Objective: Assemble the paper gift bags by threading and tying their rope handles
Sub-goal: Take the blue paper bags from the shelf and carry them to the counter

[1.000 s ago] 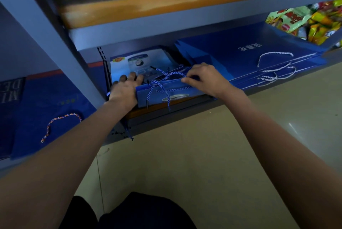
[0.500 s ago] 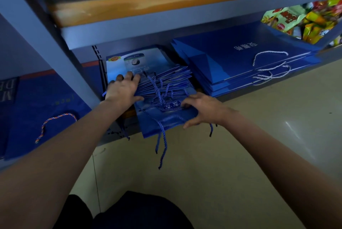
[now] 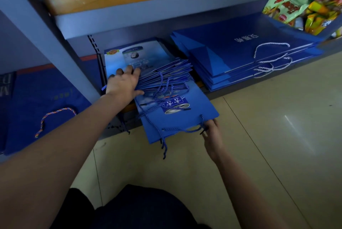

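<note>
A stack of flat blue paper gift bags [image 3: 166,77] with blue-and-white rope handles lies on the bottom shelf. My left hand [image 3: 124,84] presses flat on the stack's left side, fingers spread. One blue bag [image 3: 177,117] sticks out over the shelf edge toward the floor, its rope handle [image 3: 185,129] lying along the near edge and loose rope ends hanging down. My right hand [image 3: 211,132] pinches that bag's near right corner.
A second pile of larger blue bags [image 3: 240,53] with white rope handles lies to the right. Snack packets [image 3: 305,10] sit at the far right. A dark blue bag [image 3: 46,103] with a multicoloured handle lies left of the grey shelf post [image 3: 55,43]. Beige floor tiles [image 3: 259,145] spread below.
My right hand has drawn one bag out of the stack, from the shelf toward the floor. My left hand has stayed on the stack, which has fanned out.
</note>
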Action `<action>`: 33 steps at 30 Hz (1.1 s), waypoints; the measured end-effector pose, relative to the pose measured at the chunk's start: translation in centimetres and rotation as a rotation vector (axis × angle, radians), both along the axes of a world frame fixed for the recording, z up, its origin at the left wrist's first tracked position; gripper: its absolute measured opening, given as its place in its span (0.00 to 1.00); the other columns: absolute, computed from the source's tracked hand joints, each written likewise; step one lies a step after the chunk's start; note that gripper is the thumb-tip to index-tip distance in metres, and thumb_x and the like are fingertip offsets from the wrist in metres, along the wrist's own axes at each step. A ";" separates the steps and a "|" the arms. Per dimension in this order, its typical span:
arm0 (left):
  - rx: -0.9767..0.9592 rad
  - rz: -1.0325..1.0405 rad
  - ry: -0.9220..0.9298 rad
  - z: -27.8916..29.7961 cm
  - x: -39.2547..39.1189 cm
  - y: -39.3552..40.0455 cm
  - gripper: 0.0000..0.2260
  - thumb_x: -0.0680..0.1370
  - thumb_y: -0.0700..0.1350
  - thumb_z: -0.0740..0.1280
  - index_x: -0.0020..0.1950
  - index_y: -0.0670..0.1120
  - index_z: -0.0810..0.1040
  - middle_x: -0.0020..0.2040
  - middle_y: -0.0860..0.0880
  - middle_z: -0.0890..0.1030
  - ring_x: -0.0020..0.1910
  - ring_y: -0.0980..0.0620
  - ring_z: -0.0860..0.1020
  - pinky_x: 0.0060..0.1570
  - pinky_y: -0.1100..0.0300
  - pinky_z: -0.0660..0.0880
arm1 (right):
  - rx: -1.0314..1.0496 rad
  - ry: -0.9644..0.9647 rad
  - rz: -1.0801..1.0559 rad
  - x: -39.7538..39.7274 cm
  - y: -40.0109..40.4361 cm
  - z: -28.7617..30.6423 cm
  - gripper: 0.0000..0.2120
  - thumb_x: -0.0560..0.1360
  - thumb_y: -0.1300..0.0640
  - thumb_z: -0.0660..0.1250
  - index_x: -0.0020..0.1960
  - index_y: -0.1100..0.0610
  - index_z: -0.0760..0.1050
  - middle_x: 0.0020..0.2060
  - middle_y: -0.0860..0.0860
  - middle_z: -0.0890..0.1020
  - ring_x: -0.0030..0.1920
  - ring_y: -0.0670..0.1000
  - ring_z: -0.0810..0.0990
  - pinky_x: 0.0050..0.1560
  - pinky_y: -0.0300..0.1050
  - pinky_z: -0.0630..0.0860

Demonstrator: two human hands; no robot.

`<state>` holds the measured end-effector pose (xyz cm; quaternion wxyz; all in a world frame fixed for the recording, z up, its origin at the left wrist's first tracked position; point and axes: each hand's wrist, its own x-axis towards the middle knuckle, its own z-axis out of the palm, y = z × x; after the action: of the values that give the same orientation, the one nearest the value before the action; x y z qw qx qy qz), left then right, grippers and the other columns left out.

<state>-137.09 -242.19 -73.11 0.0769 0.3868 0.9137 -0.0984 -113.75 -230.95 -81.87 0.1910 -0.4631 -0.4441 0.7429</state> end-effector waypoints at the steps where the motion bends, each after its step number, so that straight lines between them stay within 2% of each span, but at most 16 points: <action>1: -0.004 0.001 0.002 0.0 0.0 0.0 0.32 0.75 0.57 0.66 0.71 0.43 0.57 0.67 0.42 0.64 0.63 0.39 0.67 0.51 0.46 0.73 | -0.074 0.076 -0.013 -0.3 -0.1 0.3 0.04 0.75 0.57 0.61 0.49 0.51 0.72 0.40 0.46 0.76 0.44 0.47 0.74 0.47 0.42 0.71; 3: -0.010 -0.001 0.002 -0.1 0.0 0.0 0.32 0.75 0.57 0.66 0.71 0.43 0.57 0.67 0.42 0.64 0.63 0.39 0.67 0.51 0.46 0.72 | -0.182 0.203 0.003 -0.6 -0.3 1.0 0.08 0.78 0.60 0.56 0.48 0.52 0.74 0.39 0.47 0.81 0.41 0.48 0.78 0.45 0.43 0.73; 5: -0.010 -0.008 0.003 -0.2 -0.1 -0.1 0.32 0.75 0.57 0.66 0.71 0.43 0.57 0.67 0.42 0.64 0.63 0.39 0.67 0.52 0.45 0.72 | -0.246 0.229 0.041 -0.8 -0.3 1.8 0.07 0.78 0.62 0.58 0.50 0.55 0.74 0.42 0.50 0.82 0.41 0.50 0.80 0.46 0.45 0.74; 8: -0.015 -0.010 0.008 -0.3 0.0 0.0 0.33 0.75 0.57 0.66 0.71 0.43 0.57 0.67 0.41 0.63 0.64 0.39 0.66 0.52 0.45 0.72 | -0.219 0.065 0.106 -1.2 -0.1 3.1 0.04 0.76 0.64 0.65 0.48 0.57 0.72 0.41 0.52 0.79 0.37 0.49 0.77 0.42 0.42 0.75; 11: -0.019 0.000 0.000 -0.3 0.1 0.0 0.33 0.75 0.57 0.66 0.71 0.43 0.56 0.67 0.41 0.63 0.64 0.39 0.66 0.52 0.45 0.72 | -0.112 -0.114 0.166 -1.3 0.4 4.4 0.12 0.73 0.64 0.69 0.55 0.61 0.71 0.41 0.52 0.79 0.38 0.48 0.78 0.43 0.43 0.79; 13: -0.016 0.005 -0.007 -0.3 0.2 0.0 0.33 0.75 0.56 0.66 0.71 0.43 0.56 0.67 0.42 0.63 0.64 0.39 0.66 0.53 0.45 0.72 | -0.005 -0.218 0.228 -1.1 0.7 5.0 0.13 0.72 0.63 0.71 0.54 0.62 0.72 0.37 0.52 0.77 0.36 0.48 0.77 0.43 0.44 0.80; 17: -0.011 0.005 -0.015 -0.3 0.3 0.1 0.33 0.75 0.56 0.66 0.72 0.43 0.56 0.67 0.41 0.63 0.64 0.38 0.66 0.54 0.45 0.72 | -0.046 -0.238 0.094 0.3 1.3 5.3 0.07 0.74 0.65 0.67 0.50 0.62 0.70 0.24 0.50 0.69 0.30 0.48 0.71 0.35 0.40 0.78; 20: -0.004 0.009 -0.025 -0.2 0.3 0.1 0.33 0.75 0.56 0.66 0.72 0.43 0.56 0.67 0.41 0.63 0.64 0.38 0.66 0.53 0.45 0.72 | -0.038 -0.276 0.105 0.9 1.1 5.2 0.05 0.75 0.65 0.66 0.49 0.62 0.71 0.27 0.51 0.71 0.30 0.48 0.72 0.38 0.41 0.78; 23: -0.011 0.018 -0.028 0.0 0.4 0.2 0.32 0.75 0.56 0.66 0.71 0.43 0.56 0.67 0.41 0.63 0.64 0.38 0.66 0.52 0.45 0.72 | -0.063 -0.210 0.017 0.5 0.7 5.7 0.05 0.75 0.65 0.65 0.49 0.61 0.70 0.27 0.51 0.69 0.28 0.47 0.73 0.34 0.40 0.78; 25: -0.022 0.023 -0.031 -0.1 0.4 0.2 0.32 0.75 0.55 0.66 0.71 0.43 0.56 0.67 0.41 0.63 0.64 0.38 0.66 0.52 0.45 0.71 | -0.014 -0.119 -0.053 0.1 1.0 7.3 0.04 0.75 0.64 0.65 0.44 0.59 0.70 0.27 0.50 0.70 0.25 0.46 0.74 0.31 0.39 0.77; 28: -0.033 0.019 -0.029 -0.2 0.4 0.2 0.32 0.75 0.55 0.66 0.71 0.43 0.56 0.67 0.40 0.63 0.63 0.38 0.66 0.53 0.45 0.71 | 0.195 -0.008 0.064 -0.4 2.4 10.7 0.07 0.77 0.63 0.63 0.40 0.60 0.72 0.28 0.51 0.74 0.26 0.47 0.78 0.31 0.39 0.78; 31: -0.023 0.019 -0.030 0.0 0.4 0.2 0.32 0.75 0.55 0.67 0.71 0.43 0.57 0.66 0.40 0.64 0.63 0.38 0.66 0.52 0.45 0.71 | 0.295 0.141 0.154 -0.6 3.5 13.1 0.07 0.78 0.65 0.61 0.44 0.63 0.77 0.31 0.51 0.79 0.33 0.49 0.82 0.36 0.39 0.78; 33: -0.023 0.013 -0.021 0.0 0.5 0.1 0.32 0.75 0.55 0.67 0.71 0.42 0.56 0.66 0.40 0.64 0.63 0.38 0.66 0.52 0.45 0.72 | 0.313 0.148 0.173 -0.4 3.6 12.8 0.07 0.78 0.64 0.62 0.45 0.63 0.78 0.35 0.50 0.81 0.35 0.48 0.82 0.40 0.40 0.79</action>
<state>-136.61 -242.04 -73.10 0.0917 0.3809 0.9141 -0.1042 -114.14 -227.39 -69.06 0.2282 -0.3319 -0.5770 0.7105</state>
